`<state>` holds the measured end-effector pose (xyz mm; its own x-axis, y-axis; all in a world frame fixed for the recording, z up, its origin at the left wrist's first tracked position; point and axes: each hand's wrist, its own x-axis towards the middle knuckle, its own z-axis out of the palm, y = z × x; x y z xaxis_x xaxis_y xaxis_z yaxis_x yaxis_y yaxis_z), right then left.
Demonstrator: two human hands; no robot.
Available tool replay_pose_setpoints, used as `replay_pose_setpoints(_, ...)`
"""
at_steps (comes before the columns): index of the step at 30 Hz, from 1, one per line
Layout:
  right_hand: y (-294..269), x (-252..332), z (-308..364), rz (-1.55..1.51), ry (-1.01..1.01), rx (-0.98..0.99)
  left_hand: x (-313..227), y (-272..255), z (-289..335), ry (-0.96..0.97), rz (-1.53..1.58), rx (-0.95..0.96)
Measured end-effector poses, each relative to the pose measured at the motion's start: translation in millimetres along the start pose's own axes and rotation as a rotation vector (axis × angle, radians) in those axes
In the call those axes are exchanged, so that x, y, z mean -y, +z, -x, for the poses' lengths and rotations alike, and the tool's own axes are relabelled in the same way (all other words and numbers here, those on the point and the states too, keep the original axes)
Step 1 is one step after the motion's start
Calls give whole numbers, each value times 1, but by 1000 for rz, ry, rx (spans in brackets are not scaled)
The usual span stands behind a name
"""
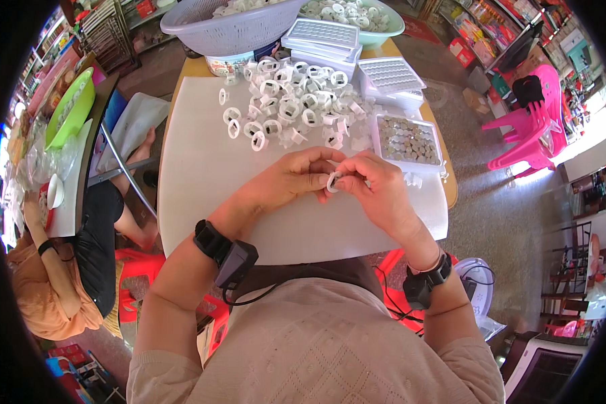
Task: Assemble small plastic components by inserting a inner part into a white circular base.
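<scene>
Seen from above, a person sits at a table [198,195] covered with a white sheet, both hands meeting over its near half. The fingers of the left hand [295,176] and the right hand [382,188] are pinched close together on one small white ring [332,182], held just above the sheet. Beyond the hands spreads a loose heap of similar white parts [289,109]. To the right of the heap, near the right hand, a white tray [442,152] holds many small round discs [408,139]. Behind it are stacked trays [392,74]. At the far edge stand a lavender basket [212,30] and a pale green bowl [389,28], both filled with white pieces. A black strap device circles each wrist. At left, another person in an orange top [50,296] sits at a second table; at right stands a pink chair [549,101].
</scene>
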<state>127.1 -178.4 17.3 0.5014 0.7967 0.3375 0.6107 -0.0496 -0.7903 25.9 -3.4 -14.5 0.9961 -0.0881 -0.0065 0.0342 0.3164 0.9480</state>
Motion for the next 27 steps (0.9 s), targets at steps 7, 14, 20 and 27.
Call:
replay_pose_setpoints(7,5,-2,3,-123,149,-4,-3,0,-1,-53,55,17)
replay_pose_setpoints(14,1,5,3,-482,322,17,-8,2,2,-65,211,3)
replay_pose_setpoints(20,6,-2,5,-367,242,-14,-5,1,0,-59,267,5)
replay_pose_setpoints(27,14,-10,5,-262,182,-89,-5,0,-3,-95,184,-19)
